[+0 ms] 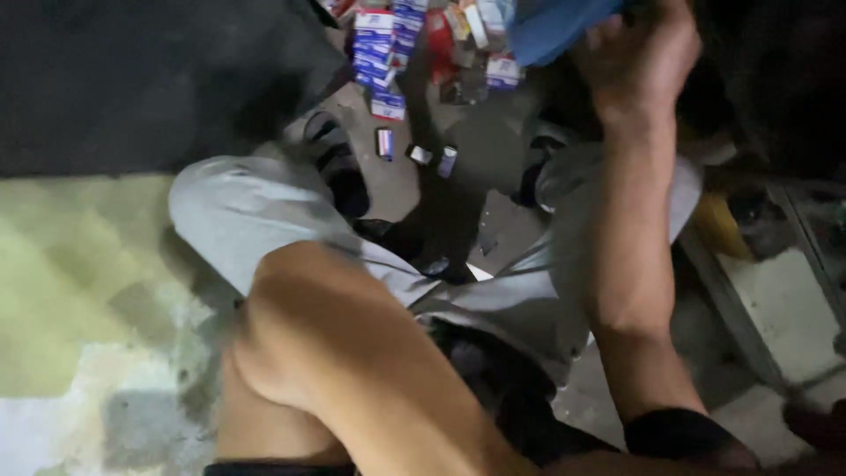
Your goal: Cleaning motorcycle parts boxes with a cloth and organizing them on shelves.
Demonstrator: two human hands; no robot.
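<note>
My right hand (pixel 641 55) reaches forward to the top edge of the view, and its fingers close on the rim of a blue bag (pixel 551 26). The picture is blurred there, and the fingertips run out of frame. My left arm is bent with its elbow (pixel 291 335) low in the middle, and my left hand is out of sight. Below the bag, several small blue-and-white and red boxes (pixel 383 48) lie heaped on the floor. I am crouched in grey trousers (pixel 238 211) with a dark sandal (pixel 339 167) on one foot.
Three small loose items (pixel 419 154) lie on the grey concrete floor between my feet. A dark surface (pixel 132 79) fills the upper left, with pale yellowish floor (pixel 70 264) below it. A metal-framed glass panel (pixel 784 300) and something yellow (pixel 718 225) are at the right.
</note>
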